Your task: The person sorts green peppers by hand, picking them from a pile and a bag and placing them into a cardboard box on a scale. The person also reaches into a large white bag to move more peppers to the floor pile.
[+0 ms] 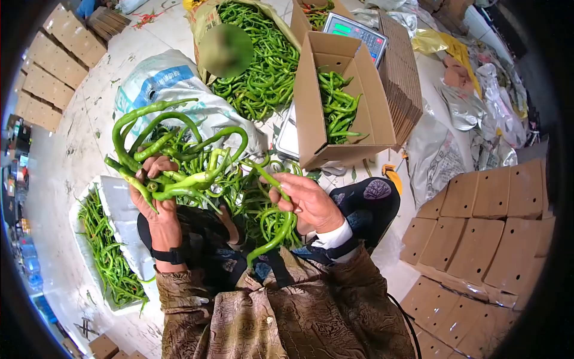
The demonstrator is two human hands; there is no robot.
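My left hand (156,200) is closed around a bunch of long, curled green chili peppers (197,179), which fan out above and to the right of the fingers. In my right hand (311,203), a single curved green pepper (278,236) is pinched between thumb and fingers, its lower end hanging toward my lap. Below and between the hands lies a heap of green peppers (248,200), partly hidden by the bunch. It spills from a white woven sack (179,90) with a blue band.
Ahead, an open cardboard box (373,107) holds some green peppers beside a digital scale (359,36) and flattened cardboard (397,78). A large sack (206,30) of peppers lies open behind. At left stands a white foam box (122,239) of peppers. Stacked cartons (466,245) line the right.
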